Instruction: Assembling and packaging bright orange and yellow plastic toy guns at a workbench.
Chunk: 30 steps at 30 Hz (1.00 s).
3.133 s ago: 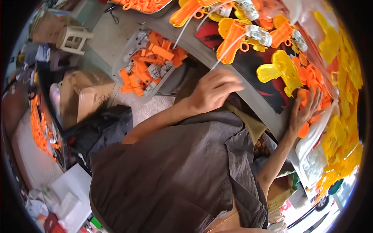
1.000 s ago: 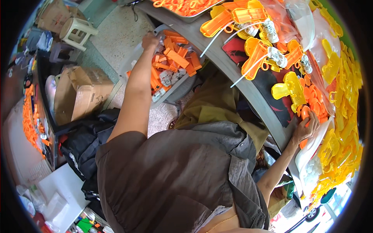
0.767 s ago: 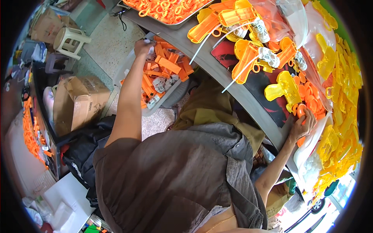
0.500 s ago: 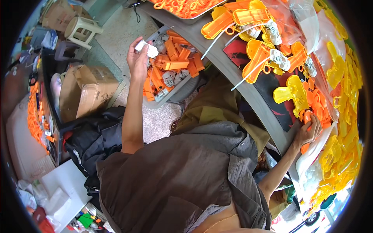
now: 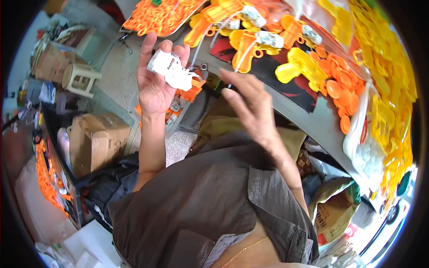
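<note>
My left hand [image 5: 156, 85] is raised at the upper left centre, its fingers and thumb closed round a white moulded plastic part [image 5: 172, 71]. Thin strands trail from the part's right side. A small dark square piece with a light centre [image 5: 203, 67] shows just right of it; whether the two are joined I cannot tell. My right hand [image 5: 252, 105] hovers apart from it, over the near edge of the table, thumb and fingers spread. No object shows clearly in it. Behind my left hand, orange plastic pieces [image 5: 190, 94] in the tub are mostly hidden.
On the table [image 5: 290, 107] lie orange-and-yellow toy bodies [image 5: 243, 51], a yellow piece [image 5: 301, 69], orange discs [image 5: 344, 89] and a yellow heap [image 5: 389, 120]. A tray of orange rings [image 5: 156, 18] stands at the back. Left are a cardboard box [image 5: 100, 138] and a stool [image 5: 80, 78].
My right hand has left the orange discs and swung left toward my left hand. My left hand has come up and nearer with the white part. The whole view has shifted.
</note>
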{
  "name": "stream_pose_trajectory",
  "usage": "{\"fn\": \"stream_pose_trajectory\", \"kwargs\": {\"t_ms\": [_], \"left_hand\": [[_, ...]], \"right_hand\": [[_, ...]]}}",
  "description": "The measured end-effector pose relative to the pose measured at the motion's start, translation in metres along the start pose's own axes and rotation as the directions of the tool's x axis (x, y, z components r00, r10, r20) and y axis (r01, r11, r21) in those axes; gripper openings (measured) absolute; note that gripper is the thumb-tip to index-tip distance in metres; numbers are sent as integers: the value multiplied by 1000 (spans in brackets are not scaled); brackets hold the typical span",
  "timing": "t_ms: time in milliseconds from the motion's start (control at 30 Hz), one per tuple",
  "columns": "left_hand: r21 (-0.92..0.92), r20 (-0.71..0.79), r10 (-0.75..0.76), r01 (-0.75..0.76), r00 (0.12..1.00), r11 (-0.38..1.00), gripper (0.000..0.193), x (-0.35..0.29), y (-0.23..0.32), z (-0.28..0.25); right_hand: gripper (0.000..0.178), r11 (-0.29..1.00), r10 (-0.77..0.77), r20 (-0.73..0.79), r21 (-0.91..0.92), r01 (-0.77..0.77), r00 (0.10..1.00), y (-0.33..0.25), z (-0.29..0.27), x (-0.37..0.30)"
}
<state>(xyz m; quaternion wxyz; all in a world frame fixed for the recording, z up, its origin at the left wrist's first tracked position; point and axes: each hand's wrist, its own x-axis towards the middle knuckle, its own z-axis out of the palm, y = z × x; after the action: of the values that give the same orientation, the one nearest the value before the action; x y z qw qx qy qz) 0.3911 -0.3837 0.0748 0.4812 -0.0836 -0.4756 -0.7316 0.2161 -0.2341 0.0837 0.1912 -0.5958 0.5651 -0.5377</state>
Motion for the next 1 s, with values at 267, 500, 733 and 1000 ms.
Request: {"fn": "stream_pose_trajectory", "kwargs": {"t_ms": [267,500,733,1000], "left_hand": [[-8,508,-52,65,860,998,59,28,-47,61],[239,966,-230,-70,118,968,36,72,-39,148],[750,504,-381,-175,775,638,26,111,-123,118],[816,468,-386,-556,795,-155,42,106,-225,75]], "right_hand": [[17,953,125,-253,301,-45,959,6,-11,-24],[24,273,373,-199,957,97,906,-9,-51,-51],[20,694,227,-486,688,210,844,-34,-150,-91],[19,847,522,-197,4,-532,830,-1,-179,-30]]}}
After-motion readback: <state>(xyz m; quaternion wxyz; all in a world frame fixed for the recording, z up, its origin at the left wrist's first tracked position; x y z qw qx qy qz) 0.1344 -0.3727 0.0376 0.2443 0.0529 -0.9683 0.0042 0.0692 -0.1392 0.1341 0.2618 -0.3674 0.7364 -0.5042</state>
